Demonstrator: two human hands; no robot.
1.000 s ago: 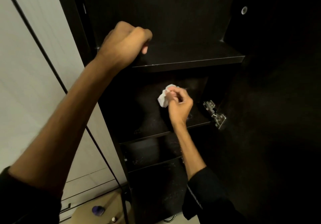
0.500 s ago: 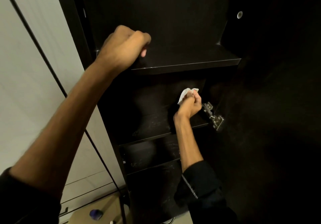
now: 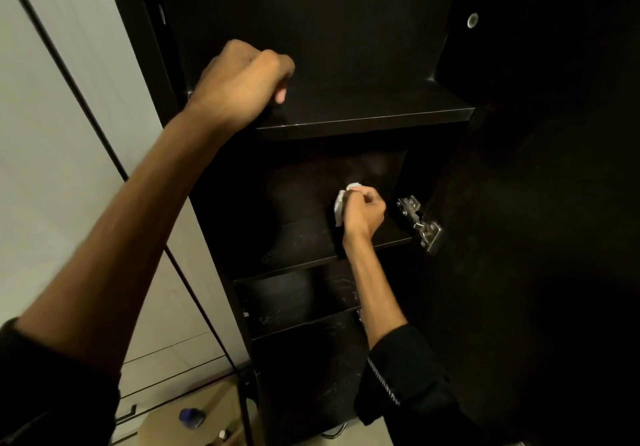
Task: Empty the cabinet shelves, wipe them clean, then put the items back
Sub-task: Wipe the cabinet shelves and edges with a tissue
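A dark cabinet stands open with bare shelves. My right hand [image 3: 363, 215] grips a crumpled white cloth [image 3: 341, 206] and holds it against the middle shelf [image 3: 304, 241], near its right back part. White smudges mark that shelf's front. My left hand [image 3: 242, 82] is curled into a fist and rests on the left end of the upper shelf [image 3: 381, 109], with nothing seen in it. A lower shelf [image 3: 311, 310] below also shows pale streaks.
The open cabinet door [image 3: 536, 237] hangs at the right on a metal hinge [image 3: 420, 222] close to my right hand. White panelled fronts [image 3: 52, 134] fill the left. Low down at the left, a blue-capped item [image 3: 190, 416] sits on a tan surface [image 3: 166, 425].
My right hand swept the cloth to the right along the middle shelf, then came back a little to the left. My left fist stayed on the upper shelf.
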